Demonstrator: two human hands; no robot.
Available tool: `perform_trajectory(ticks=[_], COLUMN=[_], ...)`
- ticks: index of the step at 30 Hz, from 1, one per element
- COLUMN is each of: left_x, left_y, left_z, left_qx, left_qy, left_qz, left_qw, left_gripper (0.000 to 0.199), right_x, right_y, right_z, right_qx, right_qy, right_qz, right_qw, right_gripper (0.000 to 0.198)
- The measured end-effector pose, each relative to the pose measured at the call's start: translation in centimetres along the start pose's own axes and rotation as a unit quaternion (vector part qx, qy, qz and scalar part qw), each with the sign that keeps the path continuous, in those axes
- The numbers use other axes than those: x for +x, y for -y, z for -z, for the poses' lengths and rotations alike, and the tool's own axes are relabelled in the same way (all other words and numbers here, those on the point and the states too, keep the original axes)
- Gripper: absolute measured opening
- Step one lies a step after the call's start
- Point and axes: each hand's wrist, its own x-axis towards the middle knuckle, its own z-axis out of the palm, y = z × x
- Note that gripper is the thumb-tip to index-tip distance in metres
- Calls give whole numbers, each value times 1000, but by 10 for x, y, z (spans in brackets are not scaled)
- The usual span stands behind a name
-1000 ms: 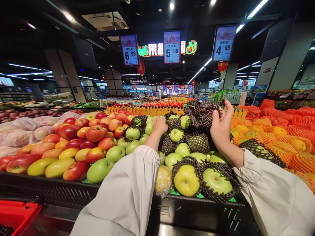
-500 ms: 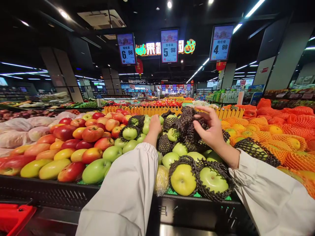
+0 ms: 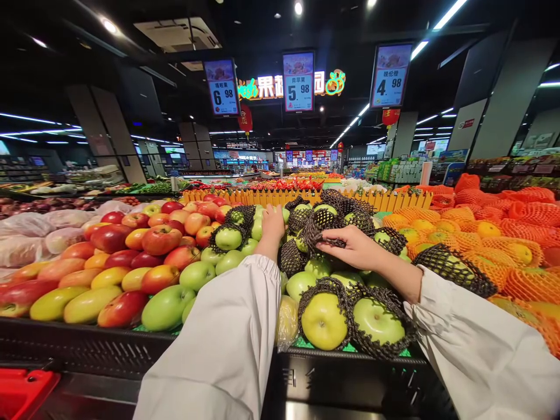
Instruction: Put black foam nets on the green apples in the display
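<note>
My right hand reaches in from the right, its fingers closed on a black foam net sleeve above the pile of green apples. My left hand is at the pile's left side, beside a green apple. Its fingertips face away from me, and what they touch is hidden. Several apples around my hands wear black foam nets. At the front edge sit a netted yellow-green apple and a netted green apple. A plastic-wrapped yellow fruit lies left of them.
Red and yellow mangoes fill the left of the display. Oranges in orange nets lie on the right. A black crate edge runs along the front. A red plastic container is at lower left. Price screens hang overhead.
My right hand has moved down and left, and its spread fingers have closed on the black net. The raised black netting has come down, showing more apples behind. My left hand stays near its place.
</note>
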Motion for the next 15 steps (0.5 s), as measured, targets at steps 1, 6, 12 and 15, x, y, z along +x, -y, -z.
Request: perform_trajectory(ticks=[1,6,12,15], left_x=[0,-1,-5,-11], left_y=[0,-4,-19,-31], left_z=[0,11,39,47], left_qx=[-4,-41,-172,-172], left_qy=[4,-62,-317,-374], left_qz=[8,62,-23,-150], left_qw=[1000,995,932,899], left_gripper=[64,67,77,73], right_x=[0,-1,-4,-9], right_y=[1,-3,-60,-82], right_z=[0,3,0,1], right_qx=[19,94,40,2], right_qy=[-12,-230,-497,-439], right_qz=[-15,-54,-53,-60], right_qw=[1000,967,865,897], right_gripper=[39,51,58,50])
